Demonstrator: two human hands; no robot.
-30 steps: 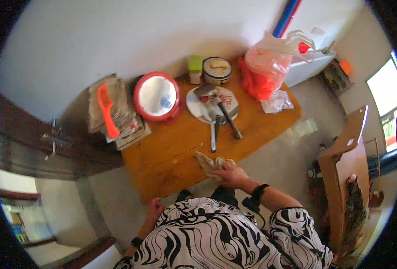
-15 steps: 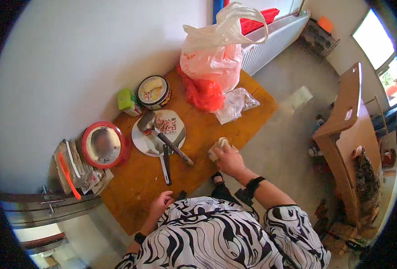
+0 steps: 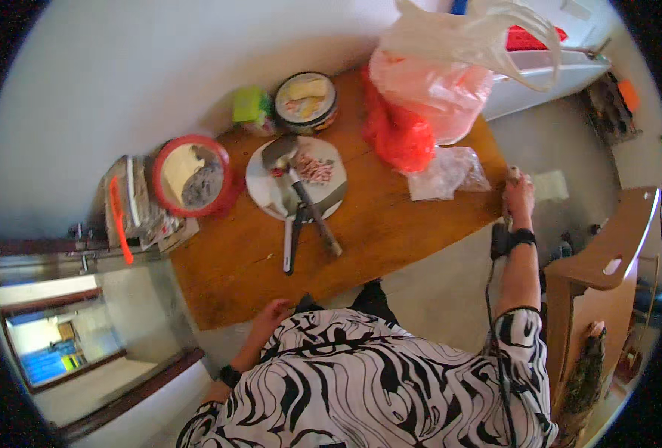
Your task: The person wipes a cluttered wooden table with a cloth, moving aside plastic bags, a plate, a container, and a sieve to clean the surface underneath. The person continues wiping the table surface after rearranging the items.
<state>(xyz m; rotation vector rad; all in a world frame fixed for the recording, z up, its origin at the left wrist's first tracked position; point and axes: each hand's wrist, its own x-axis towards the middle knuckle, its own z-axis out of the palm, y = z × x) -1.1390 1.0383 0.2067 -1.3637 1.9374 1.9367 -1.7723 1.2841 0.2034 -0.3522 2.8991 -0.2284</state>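
Note:
At the right edge of the wooden table, my right hand is closed on a pale crumpled cloth, mostly hidden by the fingers. My left hand hangs by the front edge near my body, its fingers loosely apart and holding nothing. A round white board with dark red print lies mid-table. Across it rest a metal ladle with a long handle and a tool with a black-and-white handle. Nearest my right hand on the table is a crumpled clear plastic bag.
Along the wall stand a red-rimmed round mirror, a green box and a round tin. A full whitish carrier bag and a red bag sit at the back right. A wooden panel stands to the right.
My right hand has moved with the cloth from the front edge to the table's right end, the arm now stretched out. My left hand stays near my body. The view has shifted.

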